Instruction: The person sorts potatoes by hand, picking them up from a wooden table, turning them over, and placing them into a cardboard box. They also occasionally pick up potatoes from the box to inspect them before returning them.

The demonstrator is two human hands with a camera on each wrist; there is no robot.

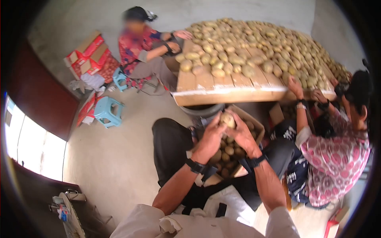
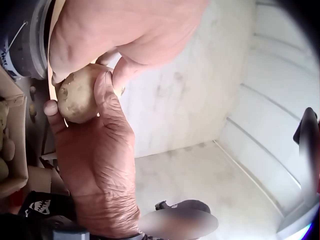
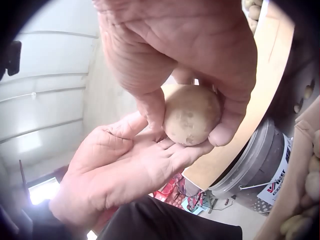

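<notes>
In the head view a pale, round potato [image 1: 228, 119] sits between my two hands, above an open carton of potatoes. My right hand [image 3: 185, 50] pinches it between thumb and fingers in the right wrist view. There my left hand [image 3: 120, 160] supports it from below, fingers [image 3: 172, 159] stretched under its lower side. Brown patches mark the potato [image 3: 192, 117] on the side facing this camera. From the left wrist, my left hand [image 2: 125, 32] shows close above the potato [image 2: 80, 95], its fingers and thumb around it, with the right hand [image 2: 97, 155] below.
A cardboard-covered table [image 1: 222, 97] heaped with potatoes stands ahead, a grey bucket [image 3: 255, 165] under its edge. The carton [image 1: 260, 135] lies between my legs. One person [image 1: 139, 47] sits across at left, another [image 1: 337, 162] close at right. Blue stools [image 1: 108, 113] stand left.
</notes>
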